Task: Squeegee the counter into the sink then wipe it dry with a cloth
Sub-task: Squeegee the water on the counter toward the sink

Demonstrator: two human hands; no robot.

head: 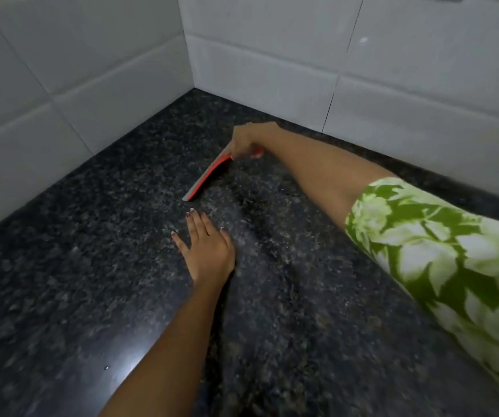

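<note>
A red squeegee (207, 178) with a grey blade lies edge-down on the dark speckled granite counter (77, 266), near the back corner. My right hand (248, 141) grips its handle from above, arm stretched across from the right. My left hand (204, 246) rests flat on the counter with fingers straight, just in front of the blade's near end. A pale streak of wet sheen runs from the blade toward me. Neither the sink nor a cloth shows in this view.
White tiled walls (272, 64) meet in a corner behind the counter, closing it on the left and back. My green floral sleeve (440, 251) covers the right side. A bright light reflection sits on the counter near my left forearm.
</note>
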